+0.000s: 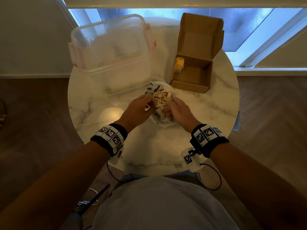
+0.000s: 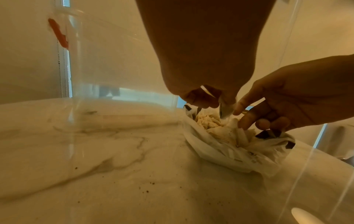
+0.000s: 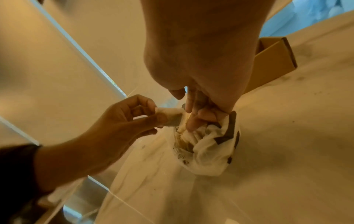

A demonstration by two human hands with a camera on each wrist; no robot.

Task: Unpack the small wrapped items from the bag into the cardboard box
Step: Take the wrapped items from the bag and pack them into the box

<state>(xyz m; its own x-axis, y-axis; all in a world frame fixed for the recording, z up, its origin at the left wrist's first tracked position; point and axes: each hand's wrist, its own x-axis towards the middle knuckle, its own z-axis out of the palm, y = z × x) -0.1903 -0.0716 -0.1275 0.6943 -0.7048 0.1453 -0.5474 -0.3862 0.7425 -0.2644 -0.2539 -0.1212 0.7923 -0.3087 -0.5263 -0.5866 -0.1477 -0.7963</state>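
A crumpled white plastic bag point(image 1: 163, 121) with black print lies in the middle of the round marble table point(image 1: 207, 113). Its mouth shows several small pale wrapped items point(image 1: 162, 97). My left hand point(image 1: 153, 101) pinches the bag's left rim between thumb and fingers; the right wrist view shows this pinch point(image 3: 161, 116). My right hand point(image 1: 171, 102) is at the right rim. Two fingers point(image 2: 247, 121) reach in among the items point(image 2: 210, 122) and the lower ones curl over the rim. The open cardboard box point(image 1: 189, 85) stands behind, with a yellow wrapped item point(image 1: 179, 63) inside.
A large clear plastic container point(image 1: 116, 72) with its lid propped up takes up the table's back left, close to the bag. A pale round object point(image 1: 111, 115) lies left of my left hand. The table edge is just in front of my body.
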